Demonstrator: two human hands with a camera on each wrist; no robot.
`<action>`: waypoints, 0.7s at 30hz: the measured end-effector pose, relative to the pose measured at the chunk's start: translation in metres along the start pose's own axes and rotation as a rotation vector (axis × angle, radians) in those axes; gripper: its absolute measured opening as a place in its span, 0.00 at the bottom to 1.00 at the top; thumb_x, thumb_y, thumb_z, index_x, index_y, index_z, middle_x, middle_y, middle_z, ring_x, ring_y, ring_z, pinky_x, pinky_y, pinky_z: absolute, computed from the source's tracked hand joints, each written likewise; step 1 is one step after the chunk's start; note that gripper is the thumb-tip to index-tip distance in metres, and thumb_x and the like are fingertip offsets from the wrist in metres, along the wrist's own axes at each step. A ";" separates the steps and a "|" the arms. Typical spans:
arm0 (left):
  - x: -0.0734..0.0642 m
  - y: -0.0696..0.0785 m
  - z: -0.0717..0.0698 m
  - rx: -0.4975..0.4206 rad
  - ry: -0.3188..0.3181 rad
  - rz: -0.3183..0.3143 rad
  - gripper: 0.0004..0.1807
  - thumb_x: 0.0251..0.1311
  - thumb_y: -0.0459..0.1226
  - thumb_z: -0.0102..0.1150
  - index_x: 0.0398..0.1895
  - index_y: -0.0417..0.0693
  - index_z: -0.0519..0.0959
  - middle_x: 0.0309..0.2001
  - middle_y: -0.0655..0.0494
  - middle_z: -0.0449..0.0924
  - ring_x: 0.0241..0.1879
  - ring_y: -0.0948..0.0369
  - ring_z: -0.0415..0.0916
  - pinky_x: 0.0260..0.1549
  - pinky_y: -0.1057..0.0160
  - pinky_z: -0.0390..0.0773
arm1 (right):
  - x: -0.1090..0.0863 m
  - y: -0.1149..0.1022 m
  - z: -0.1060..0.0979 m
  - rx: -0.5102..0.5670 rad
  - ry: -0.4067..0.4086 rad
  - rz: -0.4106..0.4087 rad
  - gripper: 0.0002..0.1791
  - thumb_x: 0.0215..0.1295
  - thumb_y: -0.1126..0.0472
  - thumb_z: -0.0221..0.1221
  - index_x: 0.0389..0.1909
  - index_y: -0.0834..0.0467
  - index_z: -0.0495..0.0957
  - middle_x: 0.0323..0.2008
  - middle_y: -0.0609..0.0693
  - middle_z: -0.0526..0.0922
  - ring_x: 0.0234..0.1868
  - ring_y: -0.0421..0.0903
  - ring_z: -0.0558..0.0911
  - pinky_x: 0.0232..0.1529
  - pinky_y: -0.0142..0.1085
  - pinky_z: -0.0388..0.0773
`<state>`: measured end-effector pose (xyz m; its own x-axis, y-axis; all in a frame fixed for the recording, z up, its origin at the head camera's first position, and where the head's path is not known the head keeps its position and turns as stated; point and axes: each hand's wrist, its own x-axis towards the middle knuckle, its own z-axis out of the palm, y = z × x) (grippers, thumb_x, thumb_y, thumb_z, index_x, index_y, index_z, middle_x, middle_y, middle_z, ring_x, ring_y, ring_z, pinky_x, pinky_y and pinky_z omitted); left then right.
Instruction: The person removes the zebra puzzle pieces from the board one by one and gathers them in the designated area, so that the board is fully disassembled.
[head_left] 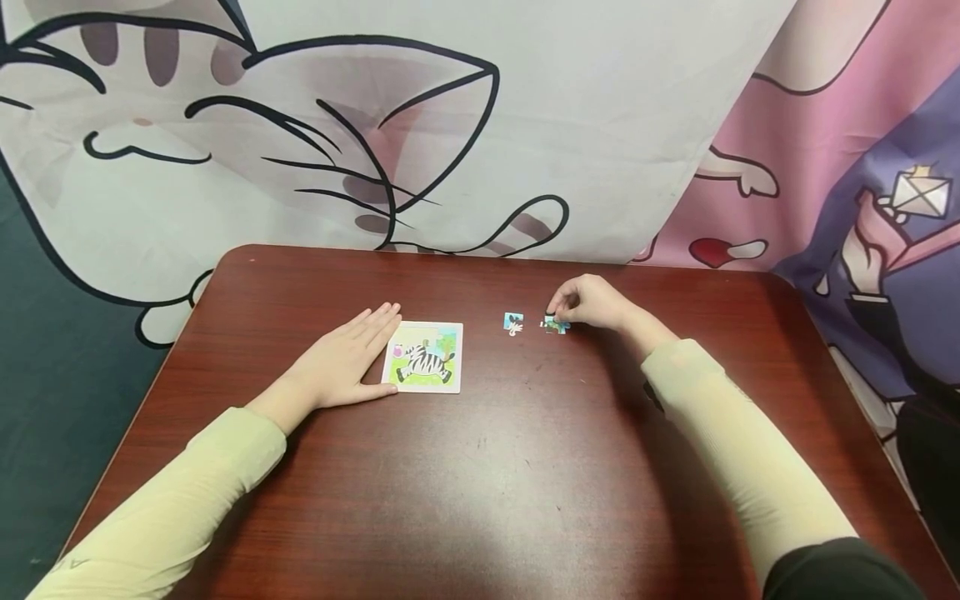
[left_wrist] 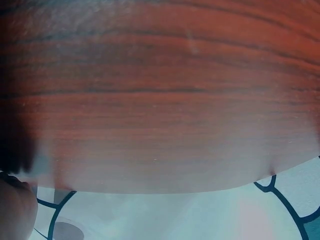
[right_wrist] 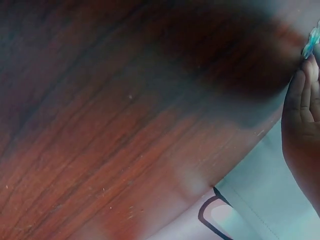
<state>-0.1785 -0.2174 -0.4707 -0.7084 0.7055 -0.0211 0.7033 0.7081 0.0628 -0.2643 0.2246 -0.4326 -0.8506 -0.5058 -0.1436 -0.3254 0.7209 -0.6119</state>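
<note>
A square jigsaw puzzle board (head_left: 424, 360) with a zebra picture lies flat on the table. My left hand (head_left: 341, 358) is spread beside it, fingers straight, touching its left edge; in the left wrist view only a sliver of that hand (left_wrist: 16, 210) shows. Right of the board lies a loose puzzle piece (head_left: 513, 322) with blue and zebra stripes. Farther right, my right hand (head_left: 592, 304) pinches a blue-green puzzle piece (head_left: 557, 326) between thumb and fingers, low over the table. The right wrist view catches that piece's edge (right_wrist: 311, 44) at the fingertips; fingers partly hide it.
The dark red wooden table (head_left: 487, 475) has rounded far corners. Behind its far edge hangs a white cloth (head_left: 600, 108) with a cartoon cat, and a pink and purple part is at the right. A dark object (head_left: 930, 467) stands beyond the table's right edge.
</note>
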 end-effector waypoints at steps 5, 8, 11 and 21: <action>0.000 0.000 -0.001 -0.006 -0.005 -0.002 0.60 0.66 0.68 0.57 0.85 0.34 0.51 0.86 0.39 0.46 0.87 0.46 0.46 0.86 0.47 0.53 | 0.000 0.000 0.001 0.005 0.008 0.003 0.05 0.62 0.73 0.67 0.35 0.63 0.91 0.27 0.50 0.89 0.32 0.37 0.80 0.39 0.25 0.78; 0.000 0.000 -0.001 -0.008 -0.004 -0.003 0.60 0.66 0.68 0.58 0.85 0.33 0.51 0.86 0.39 0.47 0.87 0.46 0.46 0.85 0.47 0.53 | 0.001 0.001 0.002 0.005 0.015 -0.004 0.05 0.63 0.72 0.68 0.35 0.63 0.91 0.27 0.49 0.88 0.31 0.37 0.80 0.38 0.25 0.78; 0.000 0.000 0.000 -0.007 0.000 -0.002 0.60 0.66 0.67 0.58 0.85 0.33 0.51 0.86 0.39 0.47 0.87 0.46 0.46 0.85 0.47 0.53 | 0.001 0.002 0.003 0.005 0.025 -0.009 0.04 0.62 0.71 0.69 0.35 0.62 0.91 0.27 0.49 0.88 0.31 0.35 0.80 0.38 0.25 0.78; 0.000 -0.001 0.001 -0.005 -0.001 0.000 0.60 0.66 0.68 0.57 0.85 0.34 0.51 0.86 0.39 0.46 0.87 0.46 0.46 0.85 0.47 0.53 | -0.004 -0.003 -0.001 0.069 0.134 -0.029 0.05 0.65 0.70 0.68 0.39 0.60 0.90 0.36 0.56 0.93 0.34 0.37 0.82 0.38 0.24 0.75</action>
<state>-0.1791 -0.2179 -0.4716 -0.7085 0.7054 -0.0222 0.7029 0.7081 0.0675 -0.2606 0.2248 -0.4292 -0.8902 -0.4549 -0.0230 -0.3252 0.6701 -0.6672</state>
